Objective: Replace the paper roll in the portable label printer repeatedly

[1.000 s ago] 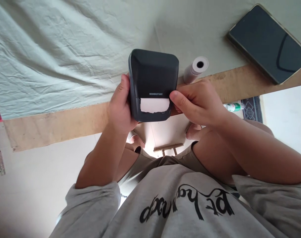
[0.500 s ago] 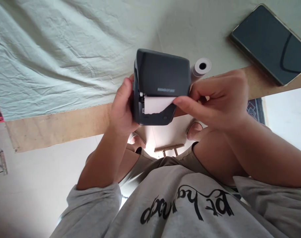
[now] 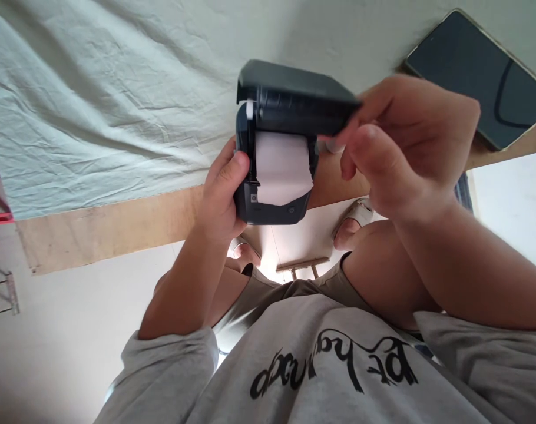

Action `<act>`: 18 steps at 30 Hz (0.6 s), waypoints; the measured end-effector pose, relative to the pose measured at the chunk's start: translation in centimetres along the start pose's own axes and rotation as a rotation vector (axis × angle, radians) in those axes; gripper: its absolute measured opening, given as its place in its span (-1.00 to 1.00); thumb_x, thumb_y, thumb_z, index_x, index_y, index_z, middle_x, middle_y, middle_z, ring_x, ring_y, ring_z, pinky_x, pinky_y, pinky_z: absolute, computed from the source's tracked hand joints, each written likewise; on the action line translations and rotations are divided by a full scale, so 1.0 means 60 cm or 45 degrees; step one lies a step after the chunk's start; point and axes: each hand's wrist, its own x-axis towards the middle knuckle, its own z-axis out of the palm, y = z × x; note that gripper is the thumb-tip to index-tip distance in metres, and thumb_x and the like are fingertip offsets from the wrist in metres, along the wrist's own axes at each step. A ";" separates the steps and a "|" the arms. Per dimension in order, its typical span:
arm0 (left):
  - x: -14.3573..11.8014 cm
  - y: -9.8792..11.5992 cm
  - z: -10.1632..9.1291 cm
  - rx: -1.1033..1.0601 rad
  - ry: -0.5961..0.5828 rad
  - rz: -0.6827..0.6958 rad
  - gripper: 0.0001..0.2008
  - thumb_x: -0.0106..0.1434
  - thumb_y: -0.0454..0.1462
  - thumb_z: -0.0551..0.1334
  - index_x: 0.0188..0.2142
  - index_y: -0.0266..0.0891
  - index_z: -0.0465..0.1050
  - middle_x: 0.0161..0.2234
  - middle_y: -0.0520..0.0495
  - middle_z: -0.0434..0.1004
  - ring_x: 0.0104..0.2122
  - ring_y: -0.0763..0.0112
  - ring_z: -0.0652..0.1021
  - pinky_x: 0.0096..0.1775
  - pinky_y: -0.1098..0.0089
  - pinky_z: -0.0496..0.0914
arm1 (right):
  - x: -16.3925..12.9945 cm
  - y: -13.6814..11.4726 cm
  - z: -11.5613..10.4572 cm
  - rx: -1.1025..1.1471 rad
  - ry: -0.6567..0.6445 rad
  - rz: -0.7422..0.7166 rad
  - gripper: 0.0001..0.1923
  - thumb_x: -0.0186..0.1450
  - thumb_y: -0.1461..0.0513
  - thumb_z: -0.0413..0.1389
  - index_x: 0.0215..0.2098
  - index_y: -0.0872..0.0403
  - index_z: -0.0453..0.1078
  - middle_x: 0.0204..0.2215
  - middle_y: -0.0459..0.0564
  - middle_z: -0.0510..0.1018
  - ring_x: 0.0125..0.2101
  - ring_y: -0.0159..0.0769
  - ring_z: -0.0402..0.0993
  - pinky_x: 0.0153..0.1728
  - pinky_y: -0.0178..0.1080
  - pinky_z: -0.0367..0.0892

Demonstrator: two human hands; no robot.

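A small dark label printer (image 3: 272,214) is gripped at its left side by my left hand (image 3: 221,194), thumb on the near edge of the body. Its lid (image 3: 294,88) is tilted up, and the fingers of my right hand (image 3: 409,147) hold the lid's right corner. White label paper (image 3: 283,168) lies in the exposed bay, its uneven end hanging over the front near the power button. Behind my right fingers, a white paper roll (image 3: 334,145) on the table is mostly hidden.
A dark-screened phone (image 3: 475,70) lies at the far right of the table, on a pale green cloth (image 3: 118,106). The bare wooden table edge (image 3: 113,227) runs below the printer. My legs and a small wooden stool-like piece (image 3: 302,265) are underneath.
The printer lid has swung up from shut to open, uncovering the paper inside. My right hand has moved up and right, from the paper's end to the lid's corner.
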 end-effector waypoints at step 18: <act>-0.011 0.014 0.009 0.140 -0.097 -0.029 -0.68 0.18 -0.09 0.12 -0.22 -0.29 0.37 -0.24 -0.09 0.48 -0.13 0.41 0.51 -0.46 0.58 0.30 | -0.006 -0.025 0.019 -1.380 -0.270 -0.098 -0.82 0.21 0.13 -0.03 -0.26 -0.07 0.35 -0.58 -0.25 0.46 -0.65 -0.61 0.19 -0.55 -0.41 -0.26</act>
